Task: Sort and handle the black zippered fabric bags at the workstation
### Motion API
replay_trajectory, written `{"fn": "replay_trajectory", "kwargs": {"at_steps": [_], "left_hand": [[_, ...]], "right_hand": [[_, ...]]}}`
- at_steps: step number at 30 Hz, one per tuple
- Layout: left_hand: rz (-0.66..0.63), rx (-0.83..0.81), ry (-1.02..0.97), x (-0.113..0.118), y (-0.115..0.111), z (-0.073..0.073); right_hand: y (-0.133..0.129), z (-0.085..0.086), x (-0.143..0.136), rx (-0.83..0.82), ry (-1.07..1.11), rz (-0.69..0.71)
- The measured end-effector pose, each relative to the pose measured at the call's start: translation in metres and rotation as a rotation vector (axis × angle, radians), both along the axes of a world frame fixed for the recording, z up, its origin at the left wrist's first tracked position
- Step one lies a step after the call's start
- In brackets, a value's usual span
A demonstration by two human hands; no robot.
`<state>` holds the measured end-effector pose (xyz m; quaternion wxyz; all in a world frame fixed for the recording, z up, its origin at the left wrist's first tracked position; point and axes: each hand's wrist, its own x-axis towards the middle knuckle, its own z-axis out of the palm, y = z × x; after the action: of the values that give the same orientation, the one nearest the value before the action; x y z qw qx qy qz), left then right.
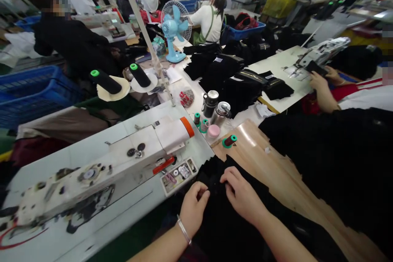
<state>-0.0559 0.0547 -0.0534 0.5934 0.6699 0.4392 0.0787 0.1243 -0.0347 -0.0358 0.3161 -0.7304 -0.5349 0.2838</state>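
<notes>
Dark black fabric (221, 221) with jagged edges lies in front of me, partly over a wooden tabletop. My left hand (194, 204), with a silver bangle at the wrist, has its thumb and fingers curled together at the left edge of this cloth. On the same cloth, a little to the right, my right hand (241, 190) is closed in a pinch. Folds and layers between the hands are too dark to separate. Just left of my hands is a small parts tray (193, 165) with bobbins and pink-handled snips.
A white sewing machine (135, 151) fills the left table. Beyond my hands stand a maroon thread spool (229, 141), a pink-lidded jar (213, 132) and a steel flask (220, 114). Black fabric (331, 163) covers the right side. A co-worker's hand (319, 82) works farther right.
</notes>
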Motion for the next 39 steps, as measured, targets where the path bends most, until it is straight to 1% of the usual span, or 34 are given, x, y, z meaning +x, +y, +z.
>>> {"fn": "replay_trajectory", "kwargs": {"at_steps": [3, 5, 7, 9, 11, 12, 14, 15, 18, 21, 23, 25, 28, 30, 32, 34, 36, 39], "left_hand": [[0.027, 0.012, -0.006, 0.001, 0.000, 0.004], [0.012, 0.030, -0.040, 0.001, -0.001, 0.007], [-0.036, 0.096, -0.116, 0.000, -0.002, 0.012], [-0.124, 0.166, -0.207, -0.002, -0.002, 0.016], [-0.198, 0.166, -0.251, -0.003, -0.001, 0.018], [-0.204, 0.141, -0.236, -0.004, -0.001, 0.019], [-0.157, 0.088, -0.146, -0.005, 0.000, 0.018], [-0.124, 0.066, -0.087, -0.004, 0.000, 0.017], [-0.065, -0.030, 0.033, -0.001, -0.001, 0.011], [-0.004, -0.110, 0.067, 0.004, -0.001, 0.006], [0.009, -0.092, 0.060, 0.007, 0.000, 0.007], [0.007, -0.069, 0.023, 0.008, -0.001, 0.011], [-0.052, -0.088, -0.083, 0.005, -0.004, 0.019], [-0.081, -0.095, -0.125, 0.003, -0.005, 0.021], [-0.050, -0.091, -0.091, 0.002, -0.006, 0.019], [-0.019, -0.088, -0.002, 0.002, -0.006, 0.014], [-0.036, -0.082, 0.074, 0.003, -0.005, 0.010], [-0.059, -0.063, 0.061, 0.005, -0.005, 0.011]], "right_hand": [[-0.011, 0.000, 0.003, 0.031, 0.003, -0.006], [-0.013, 0.003, 0.005, 0.030, 0.010, 0.046], [-0.011, 0.006, 0.005, 0.011, 0.003, 0.145], [-0.010, 0.008, 0.006, -0.007, -0.017, 0.212], [-0.012, 0.009, 0.007, 0.000, -0.050, 0.201], [-0.014, 0.010, 0.008, 0.015, -0.075, 0.177], [-0.018, 0.010, 0.010, 0.065, -0.158, 0.156], [-0.019, 0.010, 0.011, 0.098, -0.213, 0.167], [-0.018, 0.011, 0.015, 0.142, -0.351, 0.270], [-0.009, 0.014, 0.019, 0.064, -0.357, 0.390], [-0.003, 0.015, 0.021, 0.005, -0.324, 0.445], [0.003, 0.017, 0.021, -0.015, -0.286, 0.476], [0.005, 0.020, 0.021, 0.011, -0.218, 0.468], [0.002, 0.023, 0.021, 0.045, -0.185, 0.437], [-0.003, 0.023, 0.020, 0.055, -0.171, 0.414], [-0.009, 0.021, 0.020, 0.031, -0.187, 0.400], [-0.013, 0.017, 0.019, -0.002, -0.243, 0.401], [-0.014, 0.010, 0.017, -0.013, -0.327, 0.422]]}}
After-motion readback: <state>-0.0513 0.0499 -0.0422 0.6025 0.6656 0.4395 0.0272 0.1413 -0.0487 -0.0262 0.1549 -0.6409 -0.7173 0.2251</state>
